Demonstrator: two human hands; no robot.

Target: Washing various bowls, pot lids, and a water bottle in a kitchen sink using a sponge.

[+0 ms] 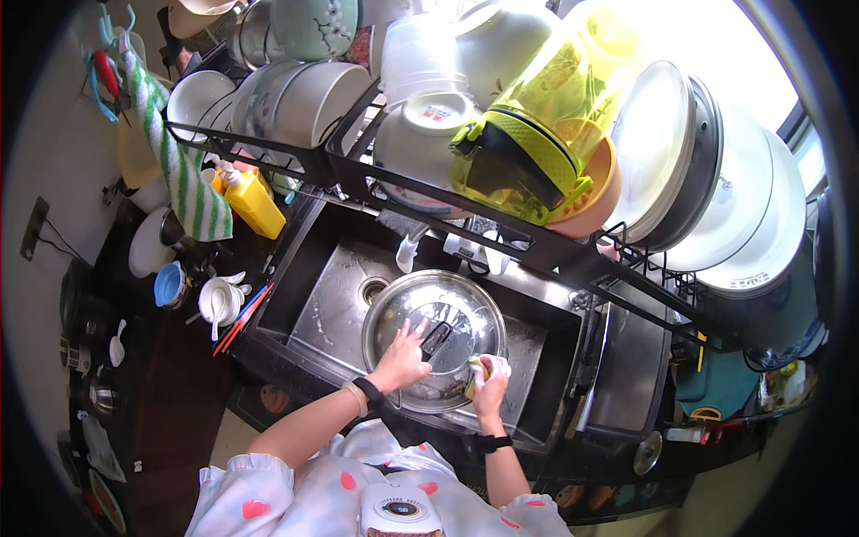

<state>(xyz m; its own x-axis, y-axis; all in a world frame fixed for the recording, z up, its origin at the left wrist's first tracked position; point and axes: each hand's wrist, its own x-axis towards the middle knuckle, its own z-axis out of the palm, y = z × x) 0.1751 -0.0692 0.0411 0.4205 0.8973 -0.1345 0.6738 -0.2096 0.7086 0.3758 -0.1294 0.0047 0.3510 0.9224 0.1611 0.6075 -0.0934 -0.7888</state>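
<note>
A round metal lid (389,315) with a glass centre and a black handle (437,339) lies over the sink basin, in front of the tap. My left hand (402,359) rests on the lid just left of the handle, its fingers spread. Pinched in my right hand (492,386) is a yellow-and-green sponge (470,384), held against the lid's right side near the rim. Some white foam shows on the right fingers. What lies beneath the lid is hidden.
A black dish rack (429,211) with bowls, plates (721,194) and a yellow-green bottle (520,161) overhangs the sink (322,315). Left of it stand a yellow pump bottle (255,205), small white bowls with spoons (220,301) and chopsticks (245,321). A knife (590,389) is at the right.
</note>
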